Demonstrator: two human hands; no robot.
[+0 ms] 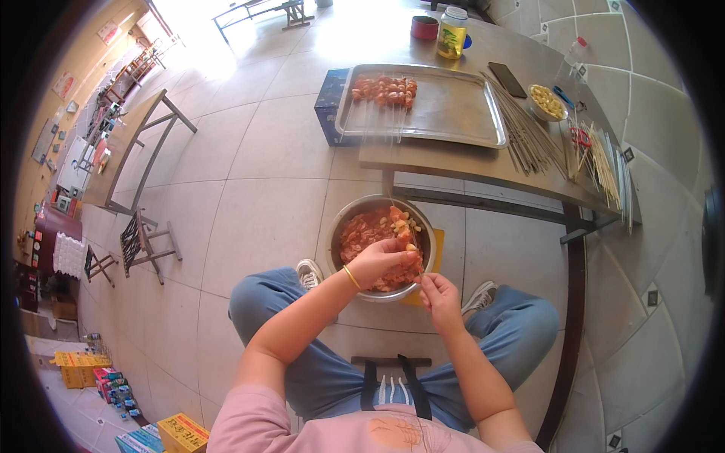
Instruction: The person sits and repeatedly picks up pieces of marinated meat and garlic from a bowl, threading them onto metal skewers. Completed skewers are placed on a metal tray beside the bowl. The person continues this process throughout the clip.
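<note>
A steel bowl [334, 238] of raw, reddish meat pieces [362, 231] stands on the floor between my feet. Several pale cloves, apparently garlic, lie on the meat at its right side. My left hand [382, 261] is over the bowl, its thumb and fingers closed on meat and a pale clove [411, 247] at a thin skewer [418, 261]. More meat [401, 223] shows beyond those fingertips, seemingly on the same skewer. At the bowl's near right rim, my right hand [440, 300] pinches the skewer's near end. The fingers partly hide the skewer.
A metal table [453, 161] bears a steel tray [453, 107] with several meat skewers [388, 90]. Right of it lie loose skewers [524, 127], a phone [507, 79], a bowl of pale cloves [546, 103] and red-handled scissors [580, 136]. Folding stools [147, 246] stand at left.
</note>
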